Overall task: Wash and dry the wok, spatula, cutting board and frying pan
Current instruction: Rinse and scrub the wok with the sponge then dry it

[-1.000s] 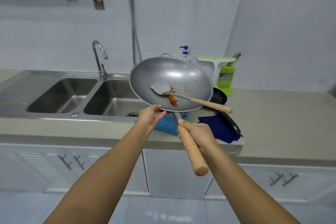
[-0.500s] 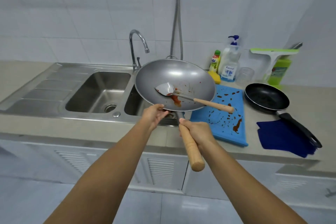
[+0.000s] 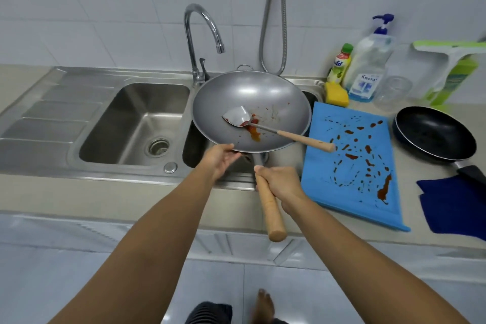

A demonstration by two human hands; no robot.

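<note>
The wok [image 3: 252, 102], with the spatula [image 3: 263, 126] lying in it, had swung from the bench to above the sink's right basin [image 3: 194, 144]. The right hand [image 3: 278, 183] gripped the wooden handle; the left hand [image 3: 218, 159] held the near rim. Washing looked ready to begin, while the stained cutting board [image 3: 349, 160] and frying pan [image 3: 434, 134] waited toward the bench's right end

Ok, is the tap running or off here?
Off: no stream leaves the tap, and no water shows in the wok or the left sink basin.
</note>
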